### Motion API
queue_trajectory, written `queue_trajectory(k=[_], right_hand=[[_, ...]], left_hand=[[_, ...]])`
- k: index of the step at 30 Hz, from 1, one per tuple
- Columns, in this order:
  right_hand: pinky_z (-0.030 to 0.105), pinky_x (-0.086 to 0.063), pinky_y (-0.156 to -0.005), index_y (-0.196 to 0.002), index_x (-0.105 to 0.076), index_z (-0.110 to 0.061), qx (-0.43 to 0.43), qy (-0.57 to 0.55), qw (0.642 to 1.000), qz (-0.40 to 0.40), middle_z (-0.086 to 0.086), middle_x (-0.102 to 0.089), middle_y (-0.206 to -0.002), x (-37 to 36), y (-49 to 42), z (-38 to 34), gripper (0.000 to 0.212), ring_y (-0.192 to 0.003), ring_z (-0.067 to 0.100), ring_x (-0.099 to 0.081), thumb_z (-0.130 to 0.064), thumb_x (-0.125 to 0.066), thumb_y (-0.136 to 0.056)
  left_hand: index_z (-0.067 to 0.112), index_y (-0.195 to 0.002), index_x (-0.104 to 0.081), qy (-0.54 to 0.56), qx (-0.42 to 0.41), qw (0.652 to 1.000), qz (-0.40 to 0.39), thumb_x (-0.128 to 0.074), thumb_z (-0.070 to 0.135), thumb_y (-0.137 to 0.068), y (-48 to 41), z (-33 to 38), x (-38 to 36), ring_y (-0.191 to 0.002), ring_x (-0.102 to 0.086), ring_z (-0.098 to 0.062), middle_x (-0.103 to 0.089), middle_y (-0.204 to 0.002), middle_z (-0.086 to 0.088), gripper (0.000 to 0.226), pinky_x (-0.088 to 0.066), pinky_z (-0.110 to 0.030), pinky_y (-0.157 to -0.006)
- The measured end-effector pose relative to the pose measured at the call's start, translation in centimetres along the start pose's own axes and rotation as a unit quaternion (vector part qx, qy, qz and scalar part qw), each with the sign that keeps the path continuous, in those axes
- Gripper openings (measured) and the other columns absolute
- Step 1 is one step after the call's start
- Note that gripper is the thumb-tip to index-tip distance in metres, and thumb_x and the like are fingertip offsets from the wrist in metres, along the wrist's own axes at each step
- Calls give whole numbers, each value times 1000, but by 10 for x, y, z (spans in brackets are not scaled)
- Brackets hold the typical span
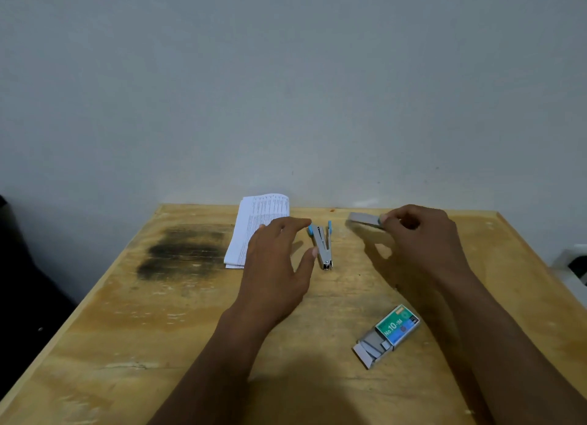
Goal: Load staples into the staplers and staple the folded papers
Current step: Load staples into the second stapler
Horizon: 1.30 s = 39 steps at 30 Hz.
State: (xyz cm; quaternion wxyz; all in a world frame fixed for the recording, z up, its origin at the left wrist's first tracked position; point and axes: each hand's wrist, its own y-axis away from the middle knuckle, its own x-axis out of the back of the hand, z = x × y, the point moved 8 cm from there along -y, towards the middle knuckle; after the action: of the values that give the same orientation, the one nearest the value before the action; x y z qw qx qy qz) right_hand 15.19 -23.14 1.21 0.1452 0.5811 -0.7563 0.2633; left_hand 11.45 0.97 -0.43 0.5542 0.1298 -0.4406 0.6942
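A small metal stapler [322, 245] with blue tips lies on the wooden table [158, 313], its arms spread apart at the far end. My left hand [276, 265] hovers just left of it, fingers apart, thumb and forefinger close to the stapler. My right hand [419, 237] pinches a grey block of staples [363, 219] above the table's far edge. Folded printed papers [257, 227] lie at the far edge, partly behind my left hand. A green and blue staple box [389, 334] lies slid open at the near right, with grey staple strips showing.
A grey wall rises right behind the table's far edge. A dark burn-like stain [184, 253] marks the table's left part. A white object [575, 265] sits beyond the right edge, and something dark [19, 265] stands off the left side.
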Motion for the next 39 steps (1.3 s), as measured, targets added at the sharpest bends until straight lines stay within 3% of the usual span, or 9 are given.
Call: queue_trajectory(k=[5, 9, 15, 22, 26, 28, 31, 34, 39], right_hand=[[35, -49, -58, -84, -77, -16, -105, -219, 968, -69, 1, -62, -58, -3, 10, -1, 23, -62, 21, -56, -35, -66, -89], [36, -47, -60, -84, -80, -10, -110, -248, 953, -136, 12, -71, -70, -20, 18, -6, 33, -64, 21, -57, -40, -66, -87], [40, -48, -62, -92, -78, -7, -75, -307, 924, -218, 33, -59, -84, -30, 24, -15, 31, -70, 28, -49, -35, -75, -79], [26, -54, -60, -95, -76, -6, 22, -261, 947, -183, 17, -70, -81, -25, 16, -21, 16, -66, 20, -60, -17, -70, -86], [30, -59, -66, -97, -73, -3, -42, -381, 915, -123, 14, -66, -79, -11, 7, -3, 24, -73, 27, -60, -18, -69, -79], [32, -60, -71, -95, -74, -5, -64, -415, 901, -108, 13, -68, -78, -13, 6, 2, 24, -75, 26, -63, -18, -70, -75], [33, -60, -74, -96, -73, -4, -66, -439, 892, -84, 13, -68, -78, -8, 4, 4, 24, -75, 26, -66, -19, -70, -76], [34, -61, -74, -97, -72, -3, -54, -411, 905, -92, 14, -69, -80, -3, 5, 4, 26, -76, 28, -66, -19, -70, -76], [34, -61, -75, -100, -72, 2, -15, -374, 912, -166, 19, -71, -91, -18, 15, -12, 28, -78, 29, -68, -16, -69, -79]], left_hand=[[35, -143, -51, 13, -53, 996, -65, -64, 59, -86, -8, 36, -12, -133, -47, -13, -56, -144, 7, 64, -40, -38, -110], [29, -122, -72, 24, -70, 994, -86, -67, 51, -89, -24, 52, -16, -102, -63, -13, -75, -110, 8, 40, -52, -43, -88], [31, -109, -75, 108, 6, 991, -73, -67, 35, -96, -20, 36, -20, -83, -62, 1, -70, -91, 20, 16, -41, -8, -62], [31, -102, -69, 179, 39, 979, -84, -68, 26, -96, -15, 33, -13, -69, -63, -1, -67, -83, 13, 8, -48, -12, -56], [0, -106, -62, 385, 114, 916, 9, -59, 10, -101, -26, 17, 9, -65, -71, -10, -71, -87, -16, 11, -58, -22, -64], [5, -111, -61, 401, 135, 905, 28, -65, 9, -98, -26, 8, 9, -75, -75, -17, -73, -95, -14, 14, -62, -31, -71], [25, -122, -55, 347, 156, 922, 78, -77, 16, -89, -25, -7, 16, -101, -73, -17, -72, -113, -3, 41, -61, -39, -89], [29, -130, -57, 237, 85, 965, 81, -79, 29, -87, -22, 0, 30, -117, -62, -6, -65, -125, 10, 48, -52, -26, -98], [31, -131, -64, 94, -108, 989, -42, -75, 26, -91, -11, 44, 2, -108, -63, -7, -70, -119, 11, 42, -49, -23, -87]])
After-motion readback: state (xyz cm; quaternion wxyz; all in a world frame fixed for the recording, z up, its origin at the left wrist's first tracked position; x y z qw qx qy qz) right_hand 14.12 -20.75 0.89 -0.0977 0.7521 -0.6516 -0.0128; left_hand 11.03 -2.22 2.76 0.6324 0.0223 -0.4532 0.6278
